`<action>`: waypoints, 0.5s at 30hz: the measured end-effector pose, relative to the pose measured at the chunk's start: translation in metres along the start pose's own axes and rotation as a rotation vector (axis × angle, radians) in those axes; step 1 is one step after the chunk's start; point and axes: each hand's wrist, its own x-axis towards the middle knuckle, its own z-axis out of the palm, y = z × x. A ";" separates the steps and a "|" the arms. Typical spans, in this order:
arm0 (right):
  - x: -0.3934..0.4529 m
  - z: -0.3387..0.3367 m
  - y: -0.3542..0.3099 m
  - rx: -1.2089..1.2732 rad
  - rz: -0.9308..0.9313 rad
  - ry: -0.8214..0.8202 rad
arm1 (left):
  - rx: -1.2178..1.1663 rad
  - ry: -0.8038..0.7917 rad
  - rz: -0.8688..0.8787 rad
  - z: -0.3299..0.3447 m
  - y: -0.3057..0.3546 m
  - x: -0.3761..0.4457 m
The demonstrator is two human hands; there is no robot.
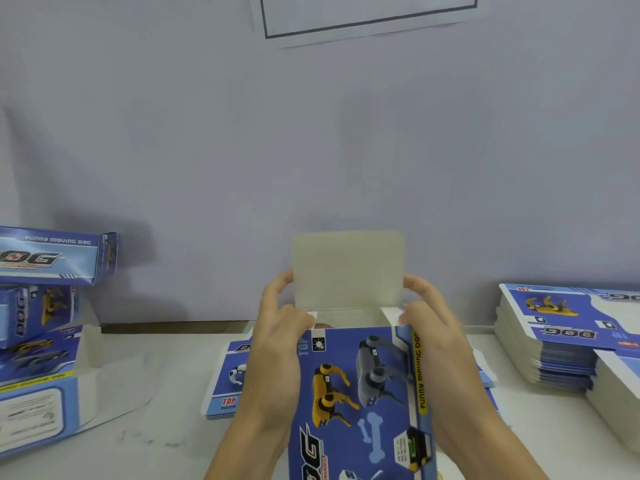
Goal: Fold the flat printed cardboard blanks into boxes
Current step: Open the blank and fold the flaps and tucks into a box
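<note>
We hold the box (356, 393) upright between our hands, its printed front facing us and its open end up, so we can work on the top closure. Our left hand (277, 348) grips the left edge, fingers curled round toward the small side flap (311, 315); our right hand (436, 337) grips the right edge the same way, fingertips by the other side flap (389, 315). Gripping both sides likely keeps the sleeve squared while the flaps go in. The lid (348, 268) stands up just beyond our fingertips, plain inside facing us, not yet tucked; it probably comes last, over the side flaps.

Under our wrists lies a thin pile of blanks (225, 379), close for the next pick. Well right of our right hand sits the tall stack (554, 344) of blanks. Well left of our left hand, finished boxes (52, 306) are piled, out of the working space. All rest on the table (166, 427).
</note>
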 end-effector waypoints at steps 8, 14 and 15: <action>-0.013 0.001 0.002 0.077 -0.071 -0.050 | 0.044 -0.005 0.117 -0.005 -0.001 -0.007; -0.010 -0.008 0.005 -0.018 -0.092 -0.044 | 0.220 -0.037 0.194 -0.012 -0.003 -0.005; -0.010 -0.007 0.005 -0.026 -0.106 -0.019 | 0.229 -0.032 0.209 -0.012 -0.004 -0.005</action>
